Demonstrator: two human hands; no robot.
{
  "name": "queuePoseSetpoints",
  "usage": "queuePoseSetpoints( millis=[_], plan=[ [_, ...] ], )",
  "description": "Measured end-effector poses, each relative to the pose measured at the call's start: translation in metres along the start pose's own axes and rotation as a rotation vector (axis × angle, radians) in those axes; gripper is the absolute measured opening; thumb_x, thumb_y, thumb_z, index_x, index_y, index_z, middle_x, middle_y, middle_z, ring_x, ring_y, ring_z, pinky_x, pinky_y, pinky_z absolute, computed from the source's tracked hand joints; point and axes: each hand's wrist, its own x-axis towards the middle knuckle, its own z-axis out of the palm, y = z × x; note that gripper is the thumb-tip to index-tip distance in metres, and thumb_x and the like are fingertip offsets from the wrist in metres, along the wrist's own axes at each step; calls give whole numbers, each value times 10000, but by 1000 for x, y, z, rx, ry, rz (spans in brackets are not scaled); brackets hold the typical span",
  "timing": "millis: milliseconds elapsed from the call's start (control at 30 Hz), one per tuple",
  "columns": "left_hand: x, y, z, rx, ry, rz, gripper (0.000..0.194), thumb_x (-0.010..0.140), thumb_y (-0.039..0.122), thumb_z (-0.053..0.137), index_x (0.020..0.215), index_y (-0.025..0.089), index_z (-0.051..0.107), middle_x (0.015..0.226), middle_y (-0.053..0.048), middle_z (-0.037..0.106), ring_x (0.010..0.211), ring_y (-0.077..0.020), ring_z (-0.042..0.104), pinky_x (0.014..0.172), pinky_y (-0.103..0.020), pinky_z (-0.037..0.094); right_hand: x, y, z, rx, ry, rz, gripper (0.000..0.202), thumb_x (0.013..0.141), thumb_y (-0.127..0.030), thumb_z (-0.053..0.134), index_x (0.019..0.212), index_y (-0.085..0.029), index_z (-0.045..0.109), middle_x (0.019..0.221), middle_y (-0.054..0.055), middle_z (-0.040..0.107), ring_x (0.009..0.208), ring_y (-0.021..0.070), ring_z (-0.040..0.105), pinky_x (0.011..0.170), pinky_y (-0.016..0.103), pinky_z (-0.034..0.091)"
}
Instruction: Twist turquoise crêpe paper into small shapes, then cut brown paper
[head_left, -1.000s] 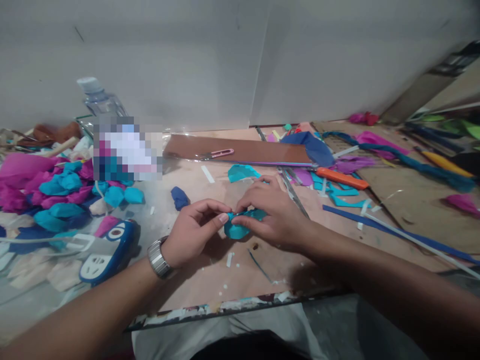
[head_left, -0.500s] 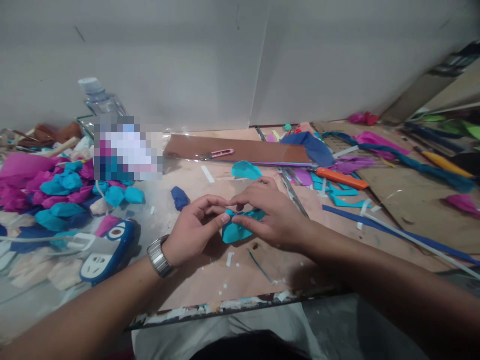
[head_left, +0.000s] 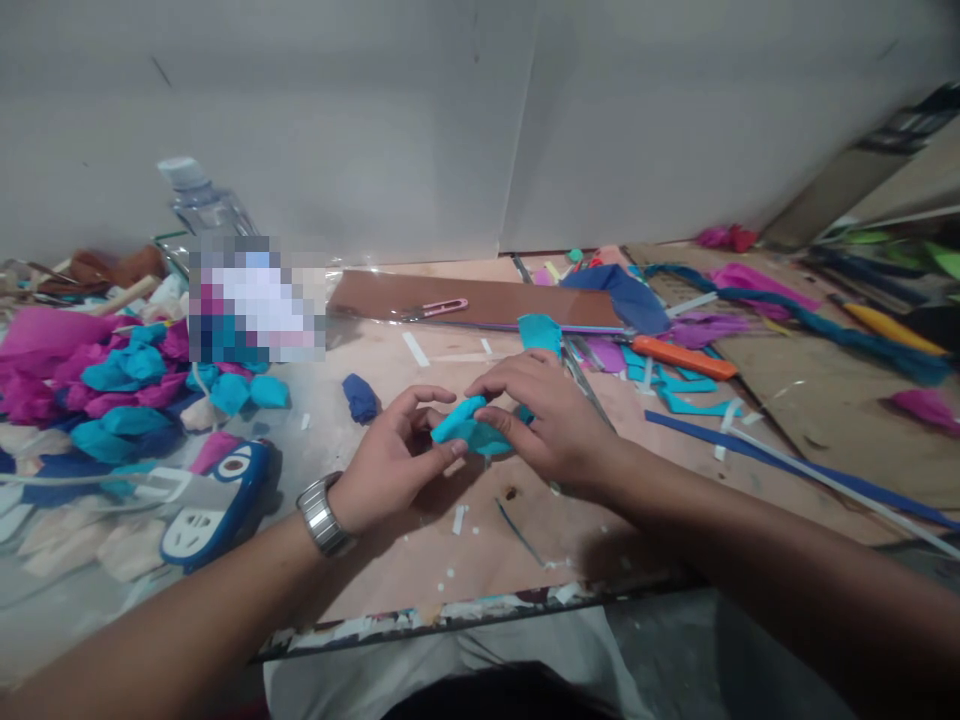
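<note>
A turquoise crepe paper piece (head_left: 480, 434) is pinched between the thumb and fingers of my right hand (head_left: 551, 425). My left hand (head_left: 397, 445), with a metal watch on its wrist, is curled at the piece's left edge; its thumb touches the lower left and its forefinger is raised apart. Another turquoise part (head_left: 541, 332) sticks up behind my right hand; whether it joins the held piece is hidden. A dark blue paper bundle (head_left: 361, 398) lies left of my left hand.
Pink and turquoise paper bundles (head_left: 124, 362), a power strip (head_left: 217, 505) and a bottle (head_left: 206, 208) stand left. Brown sheets (head_left: 495, 300) bear a small pink cutter (head_left: 442, 308). An orange cutter (head_left: 684, 357) and blue strip (head_left: 795, 465) lie right.
The turquoise piece has turned and risen slightly between my hands. My left forefinger has lifted away from my right hand. The turquoise part behind has shifted right and now stands higher.
</note>
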Motion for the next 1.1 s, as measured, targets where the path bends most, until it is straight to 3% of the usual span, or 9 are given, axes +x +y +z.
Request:
queuePoseSetpoints(
  millis=[200, 433, 567, 767, 933, 1100],
  plan=[
    [0, -2, 0, 12, 25, 29, 403, 876, 251, 785, 1221, 221, 580, 1038, -37, 723, 978, -187, 680, 865, -324, 516, 1, 0, -1, 43, 24, 33, 138, 1034, -346, 594, 1074, -229, 655, 1047, 48, 744, 980, 225, 657, 962, 402, 368],
    [-2, -5, -3, 294, 47, 125, 289, 910, 216, 724, 1181, 210, 624, 1148, -62, 694, 1054, -210, 652, 918, -350, 506, 1, 5, -2, -1, -19, 11, 115, 1028, -324, 615, 1074, -225, 651, 1041, 34, 746, 995, 218, 668, 1010, 413, 324],
    [-3, -2, -2, 373, 22, 147, 363, 877, 288, 775, 1197, 206, 626, 1137, -67, 679, 1012, -219, 643, 894, -351, 514, 1, 4, -1, -41, -74, -17, 146, 1033, -335, 604, 1082, -211, 663, 1028, 54, 753, 1002, 234, 666, 1016, 431, 316],
    [-3, -6, 0, 197, 36, 129, 372, 940, 369, 727, 1249, 199, 608, 1204, -93, 658, 1036, -210, 657, 923, -347, 534, -2, -2, 2, -48, -191, -142, 164, 1042, -263, 591, 1138, -197, 706, 1059, 59, 763, 1028, 218, 668, 1084, 464, 304],
    [-1, -11, -1, 105, 39, 132, 335, 932, 322, 744, 1219, 199, 620, 1178, -85, 677, 1089, -211, 666, 959, -348, 545, -4, -2, 5, -87, -170, -213, 228, 1069, -285, 548, 1190, -186, 714, 1037, 65, 778, 984, 208, 661, 1074, 472, 317],
    [0, -8, -1, 76, 27, 122, 309, 942, 287, 737, 1214, 198, 620, 1098, -65, 716, 1042, -180, 685, 907, -299, 555, -2, -1, 5, -83, -159, -184, 263, 1070, -330, 551, 1249, -225, 713, 1022, 56, 774, 980, 210, 649, 1061, 466, 314]
  ],
)
